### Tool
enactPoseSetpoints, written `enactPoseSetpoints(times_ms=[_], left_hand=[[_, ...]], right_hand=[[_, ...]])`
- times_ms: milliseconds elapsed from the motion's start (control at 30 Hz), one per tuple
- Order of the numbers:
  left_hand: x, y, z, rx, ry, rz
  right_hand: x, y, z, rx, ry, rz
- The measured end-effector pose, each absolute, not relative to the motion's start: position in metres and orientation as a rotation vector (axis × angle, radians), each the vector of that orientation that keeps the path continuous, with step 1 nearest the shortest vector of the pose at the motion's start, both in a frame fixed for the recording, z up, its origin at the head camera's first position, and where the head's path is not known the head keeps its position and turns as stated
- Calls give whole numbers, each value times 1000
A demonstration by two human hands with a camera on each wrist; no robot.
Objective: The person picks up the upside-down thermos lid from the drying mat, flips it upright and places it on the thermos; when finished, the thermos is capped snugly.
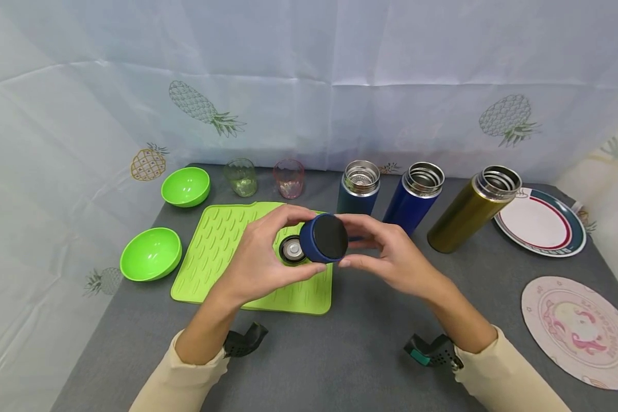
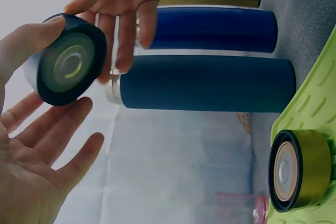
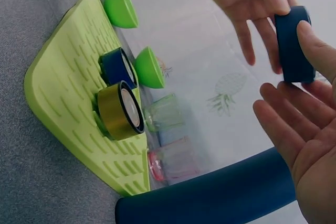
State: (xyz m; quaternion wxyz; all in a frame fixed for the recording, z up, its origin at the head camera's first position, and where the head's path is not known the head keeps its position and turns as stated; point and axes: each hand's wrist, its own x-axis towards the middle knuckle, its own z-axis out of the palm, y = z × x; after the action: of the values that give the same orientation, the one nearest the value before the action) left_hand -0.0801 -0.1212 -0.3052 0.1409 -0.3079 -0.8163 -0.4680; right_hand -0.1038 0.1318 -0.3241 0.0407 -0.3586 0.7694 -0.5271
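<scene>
Pinching the blue lid (image 1: 323,238) mid-frame with fingers of left hand (image 1: 265,247) and right hand (image 1: 388,246); probably light, rigid, slightly slippery; best gripped around its side.

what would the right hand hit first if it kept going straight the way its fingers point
The held lid, already at the right hand's fingertips; just past it, the left hand, gripping the lid's other side, though the exact depth is hard to judge.

Dark-blue round lid (image 1: 323,237), black-topped, tilted, held between left hand (image 1: 268,252) and right hand (image 1: 391,246), above green mat (image 1: 211,252).
</scene>
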Motion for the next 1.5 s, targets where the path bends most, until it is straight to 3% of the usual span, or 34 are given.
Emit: enactPoseSetpoints(times_ms=[1500], left_hand=[[-90,-119,-306,-833,-2284,-1415]], right_hand=[[-106,127,-318,-1162,2626,-1795]])
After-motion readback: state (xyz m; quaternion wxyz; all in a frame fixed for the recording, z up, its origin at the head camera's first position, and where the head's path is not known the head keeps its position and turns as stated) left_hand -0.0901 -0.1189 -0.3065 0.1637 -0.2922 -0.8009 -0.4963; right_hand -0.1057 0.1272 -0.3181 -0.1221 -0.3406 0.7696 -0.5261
